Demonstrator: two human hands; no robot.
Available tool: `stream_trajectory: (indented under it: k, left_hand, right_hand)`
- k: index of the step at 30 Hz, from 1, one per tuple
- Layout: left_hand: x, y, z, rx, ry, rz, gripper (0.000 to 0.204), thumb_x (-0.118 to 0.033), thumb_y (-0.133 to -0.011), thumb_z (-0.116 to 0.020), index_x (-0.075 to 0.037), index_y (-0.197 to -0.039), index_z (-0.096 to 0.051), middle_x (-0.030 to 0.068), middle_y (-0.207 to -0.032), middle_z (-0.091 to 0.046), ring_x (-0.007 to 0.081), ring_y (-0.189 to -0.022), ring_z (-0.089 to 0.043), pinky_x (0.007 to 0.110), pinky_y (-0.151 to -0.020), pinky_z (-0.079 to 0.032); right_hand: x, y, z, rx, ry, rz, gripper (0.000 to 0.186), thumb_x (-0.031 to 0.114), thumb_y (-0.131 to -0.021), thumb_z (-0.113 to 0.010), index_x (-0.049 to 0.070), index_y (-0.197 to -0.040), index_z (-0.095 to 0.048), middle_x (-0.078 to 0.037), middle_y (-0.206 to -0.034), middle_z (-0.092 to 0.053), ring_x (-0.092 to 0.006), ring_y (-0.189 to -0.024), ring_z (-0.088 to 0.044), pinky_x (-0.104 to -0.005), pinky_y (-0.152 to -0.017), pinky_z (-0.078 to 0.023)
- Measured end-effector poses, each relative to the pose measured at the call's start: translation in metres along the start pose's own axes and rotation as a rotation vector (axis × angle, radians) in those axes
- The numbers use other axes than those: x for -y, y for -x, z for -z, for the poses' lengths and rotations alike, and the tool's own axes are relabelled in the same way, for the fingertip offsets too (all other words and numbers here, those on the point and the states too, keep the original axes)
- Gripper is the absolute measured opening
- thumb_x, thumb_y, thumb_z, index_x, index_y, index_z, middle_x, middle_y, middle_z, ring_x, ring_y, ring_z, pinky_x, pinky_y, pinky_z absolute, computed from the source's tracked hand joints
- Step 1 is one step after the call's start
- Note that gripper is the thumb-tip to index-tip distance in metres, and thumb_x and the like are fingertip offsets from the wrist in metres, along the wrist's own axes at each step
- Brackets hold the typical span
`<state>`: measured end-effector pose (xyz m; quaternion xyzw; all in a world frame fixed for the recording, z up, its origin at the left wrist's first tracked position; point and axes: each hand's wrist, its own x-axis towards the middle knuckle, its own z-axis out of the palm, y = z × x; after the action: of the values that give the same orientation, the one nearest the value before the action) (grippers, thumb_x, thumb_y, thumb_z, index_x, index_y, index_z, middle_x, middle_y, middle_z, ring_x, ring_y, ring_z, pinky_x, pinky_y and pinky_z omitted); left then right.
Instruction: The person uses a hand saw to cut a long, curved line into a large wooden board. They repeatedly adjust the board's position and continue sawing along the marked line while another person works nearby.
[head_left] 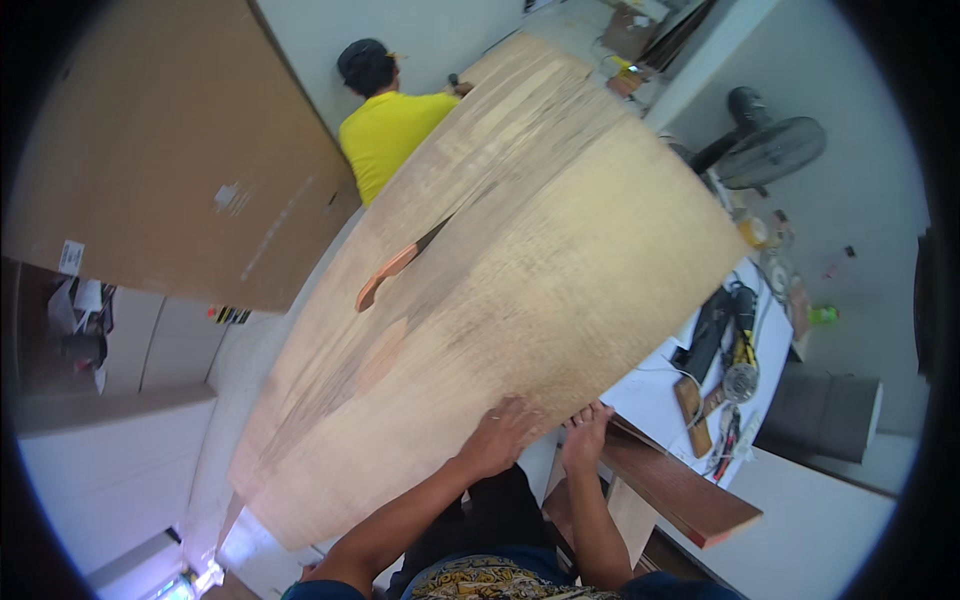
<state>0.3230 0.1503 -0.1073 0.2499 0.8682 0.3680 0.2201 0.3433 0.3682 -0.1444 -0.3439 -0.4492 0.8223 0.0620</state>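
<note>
A large light-brown plywood sheet [520, 270] fills the middle of the view, tilted and running away from me. My left hand [500, 435] lies flat on its near edge, fingers spread over the surface. My right hand [585, 432] grips the same near edge just to the right, fingers curled over it. A reddish-brown patch [385, 275] marks the sheet left of centre. At the far end a person in a yellow shirt [390, 130] stands by the sheet.
A big cardboard panel [170, 150] leans at the left. A white table [665, 385] at the right carries tools and cables [730, 345]. A dark wooden plank [680, 490] lies below my right hand. A black standing fan [765, 145] is at the back right.
</note>
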Motion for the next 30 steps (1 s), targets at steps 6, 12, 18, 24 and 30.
stream_trajectory:
  k: [6,12,18,24,30]
  left_hand:
    - [0.062,0.088,-0.005,-0.153,0.199,0.240,0.057,-0.017,-0.091,-0.069,-0.006,-0.145,-0.055,0.0239,-0.145,-0.055,0.0424,-0.134,-0.053,0.049,-0.112,-0.045]
    - [0.121,0.220,-0.045,-0.078,0.329,0.726,0.055,-0.020,-0.091,-0.070,-0.004,-0.142,-0.057,0.0220,-0.127,-0.066,0.0382,-0.117,-0.066,0.047,-0.103,-0.052]
    - [0.163,0.359,-0.137,-0.006,0.151,0.880,0.063,-0.031,-0.089,-0.073,-0.003,-0.143,-0.057,0.0212,-0.128,-0.069,0.0363,-0.118,-0.067,0.049,-0.105,-0.052]
    - [0.112,0.336,-0.143,0.075,0.353,1.060,0.055,-0.027,-0.090,-0.066,-0.001,-0.138,-0.059,0.0275,-0.133,-0.064,0.0431,-0.126,-0.060,0.051,-0.109,-0.048]
    - [0.088,0.288,-0.140,-0.057,0.489,1.064,0.037,-0.023,-0.088,-0.065,-0.001,-0.117,-0.068,0.0257,-0.112,-0.072,0.0447,-0.112,-0.067,0.053,-0.099,-0.053]
  right_hand:
    - [0.006,-0.042,-0.055,-0.292,-0.055,0.057,0.070,0.051,-0.113,-0.037,-0.006,-0.154,-0.039,-0.017,-0.153,-0.051,-0.0314,-0.136,-0.053,-0.0393,-0.114,-0.042]
    - [-0.003,-0.058,-0.048,-0.481,0.095,0.232,0.064,0.043,-0.114,-0.040,-0.013,-0.143,-0.051,-0.021,-0.143,-0.059,-0.0309,-0.124,-0.059,-0.0395,-0.106,-0.048]
    - [0.005,-0.052,-0.102,-0.389,0.070,0.217,0.072,0.052,-0.112,-0.041,-0.013,-0.140,-0.052,-0.021,-0.140,-0.060,-0.0318,-0.120,-0.063,-0.0428,-0.103,-0.053]
    - [0.050,-0.055,-0.151,-0.483,0.224,0.042,0.077,0.057,-0.110,-0.037,-0.011,-0.143,-0.049,-0.023,-0.141,-0.061,-0.0418,-0.120,-0.065,-0.0555,-0.094,-0.061]
    - [0.093,-0.143,-0.148,-0.193,0.489,0.157,0.069,0.054,-0.108,-0.042,0.002,-0.154,-0.044,-0.016,-0.152,-0.055,-0.0386,-0.131,-0.060,-0.0562,-0.102,-0.056]
